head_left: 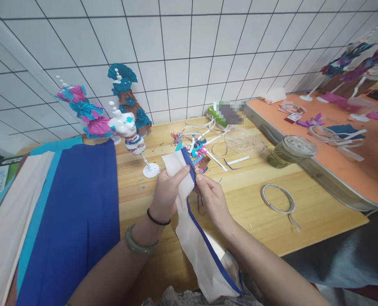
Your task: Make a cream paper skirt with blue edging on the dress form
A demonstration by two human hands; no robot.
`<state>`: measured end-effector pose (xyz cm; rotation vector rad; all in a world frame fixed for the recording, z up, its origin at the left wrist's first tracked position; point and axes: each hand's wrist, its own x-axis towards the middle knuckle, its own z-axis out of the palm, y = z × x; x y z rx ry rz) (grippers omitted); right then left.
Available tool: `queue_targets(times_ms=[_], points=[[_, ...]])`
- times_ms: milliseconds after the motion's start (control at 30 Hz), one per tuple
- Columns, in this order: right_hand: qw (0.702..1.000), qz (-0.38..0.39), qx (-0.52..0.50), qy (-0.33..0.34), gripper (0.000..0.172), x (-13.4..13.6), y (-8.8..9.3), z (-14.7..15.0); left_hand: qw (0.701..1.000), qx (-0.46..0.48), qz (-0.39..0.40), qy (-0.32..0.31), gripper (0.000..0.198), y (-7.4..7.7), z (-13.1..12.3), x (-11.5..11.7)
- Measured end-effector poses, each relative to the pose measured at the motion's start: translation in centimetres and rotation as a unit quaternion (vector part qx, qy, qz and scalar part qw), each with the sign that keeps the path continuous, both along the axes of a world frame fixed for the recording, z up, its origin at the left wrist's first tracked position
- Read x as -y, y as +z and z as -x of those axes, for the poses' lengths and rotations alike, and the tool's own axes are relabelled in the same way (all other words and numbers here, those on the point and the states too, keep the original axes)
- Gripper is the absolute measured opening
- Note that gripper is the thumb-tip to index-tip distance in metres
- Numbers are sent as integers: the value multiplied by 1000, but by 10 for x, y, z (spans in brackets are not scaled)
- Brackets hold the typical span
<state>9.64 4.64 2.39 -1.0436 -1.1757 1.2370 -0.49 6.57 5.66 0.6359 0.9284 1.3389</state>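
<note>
Left hand (167, 189) pinches the strip (189, 238), right hand (213, 197) its blue edge (205, 237) just beside; best keep that edge flat between both grips, the strip's length running down below them

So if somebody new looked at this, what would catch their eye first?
Probably the pale strip with its dark blue edge, pinched at center by the left hand and right hand. Next, perhaps the ruffled pink-and-teal figure, farther back on the left before the tiled wall. The broad blue sheet at left also stands out.
</note>
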Motion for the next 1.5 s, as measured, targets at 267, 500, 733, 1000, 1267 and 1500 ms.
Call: queue_targets(times_ms=[267,500,733,1000,1267,1500], points=[[1000,-9,23,-17,40,-4,3,-2,1000,0,-1,-22,43,-2,-3,3],[999,-9,27,-25,41,-6,6,-1,1000,-4,5,-24,35,-3,-5,4],[999,-14,34,-31,41,-5,7,-1,1000,-5,2,-24,31,-1,-5,4],[998,-17,42,-38,42,-4,8,-1,1000,-4,5,-25,32,-2,-6,5],[997,-20,58,-43,43,-3,9,-1,1000,-3,7,-26,31,-3,-6,5],[997,-25,57,-44,43,-4,7,0,1000,-1,8,-25,29,-3,-6,5]])
